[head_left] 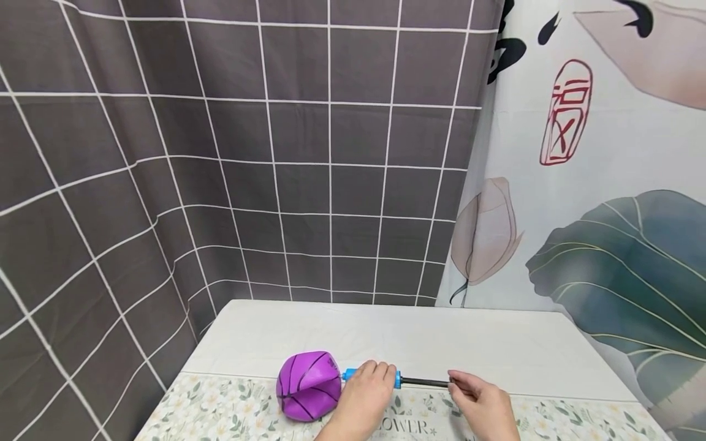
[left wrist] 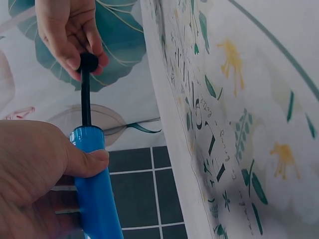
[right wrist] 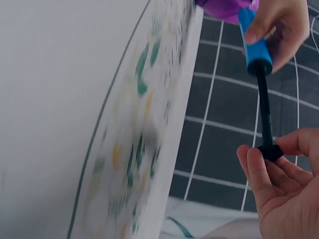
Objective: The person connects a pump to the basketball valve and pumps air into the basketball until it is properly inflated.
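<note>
A blue hand pump [left wrist: 97, 189] lies level above the table, its nozzle end at a purple ball [head_left: 309, 387]. The ball is creased and partly caved in, with black basketball lines. My left hand [head_left: 365, 395] wraps round the blue barrel, thumb along its side. My right hand [head_left: 482, 401] pinches the small black knob [right wrist: 270, 152] at the end of the pump's rod. The black rod [head_left: 425, 382] is drawn well out of the barrel. In the right wrist view the ball shows only in part, behind the left hand.
Under the hands stands a table with a white cloth [head_left: 397, 337], printed with flowers and lettering along the front. A dark grey gridded curtain [head_left: 298, 135] hangs behind and left. To the right hangs a pale curtain [head_left: 518, 147] with large leaf prints.
</note>
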The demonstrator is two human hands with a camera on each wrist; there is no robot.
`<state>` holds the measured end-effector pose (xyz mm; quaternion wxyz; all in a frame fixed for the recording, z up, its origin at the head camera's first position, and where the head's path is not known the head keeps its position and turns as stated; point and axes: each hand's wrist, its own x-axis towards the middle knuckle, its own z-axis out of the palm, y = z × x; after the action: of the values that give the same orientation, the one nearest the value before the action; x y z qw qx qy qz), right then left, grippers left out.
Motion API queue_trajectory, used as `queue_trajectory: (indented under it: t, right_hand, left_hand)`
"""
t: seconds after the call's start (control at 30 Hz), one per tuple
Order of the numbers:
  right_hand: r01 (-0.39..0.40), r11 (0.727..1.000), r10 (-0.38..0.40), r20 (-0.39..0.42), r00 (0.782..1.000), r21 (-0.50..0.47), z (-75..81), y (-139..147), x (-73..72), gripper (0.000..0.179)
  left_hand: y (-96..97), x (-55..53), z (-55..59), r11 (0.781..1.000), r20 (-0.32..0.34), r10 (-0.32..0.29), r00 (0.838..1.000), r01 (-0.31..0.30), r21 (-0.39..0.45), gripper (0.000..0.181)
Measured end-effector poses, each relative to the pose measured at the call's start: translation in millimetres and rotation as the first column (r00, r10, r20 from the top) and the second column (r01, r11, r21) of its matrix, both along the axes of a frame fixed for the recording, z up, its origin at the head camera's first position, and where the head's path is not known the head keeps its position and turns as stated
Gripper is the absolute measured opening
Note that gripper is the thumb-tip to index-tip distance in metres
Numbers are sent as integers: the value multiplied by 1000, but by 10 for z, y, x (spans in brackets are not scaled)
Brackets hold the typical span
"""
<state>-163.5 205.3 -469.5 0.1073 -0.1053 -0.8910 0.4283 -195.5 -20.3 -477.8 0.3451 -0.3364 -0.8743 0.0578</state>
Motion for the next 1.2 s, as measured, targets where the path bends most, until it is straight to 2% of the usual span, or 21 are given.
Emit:
queue_trajectory:
  t: [0.3,0.43,0.57,0.63,0.73,0.93,1.2]
  right_hand:
    - [-119,993,119,-101,988,7,-62,-401,-58,26]
    - [-157,988,155,-107,982,-6,-73,-507,-64,25]
    - [-170,985,167,-72,983,-38,-55,-468,-46,25]
    - [-167,985,164,-52,985,-46,-48,-411,-39,25]
    - [-139,989,137,-39,990,-46,-41,-301,-39,25]
    - [-31,1000,31,5,1000,4,9,-5,-19,25]
    - [-15,1000,14,45,999,21,54,204,-5,27]
  left_hand:
    - [32,24,-17,999,10,-4,1000,4,-36,38]
    - [33,38,-35,999,64,-9,998,11,-39,39]
    - [21,24,-64,1000,143,-25,989,25,5,43]
    - [10,14,-75,999,177,-38,983,34,30,46]
    - [-15,12,-61,998,192,-42,980,35,43,46]
    - [-58,-5,-20,998,154,-40,987,31,57,41]
    - [-52,-18,4,997,145,-42,989,33,65,44]
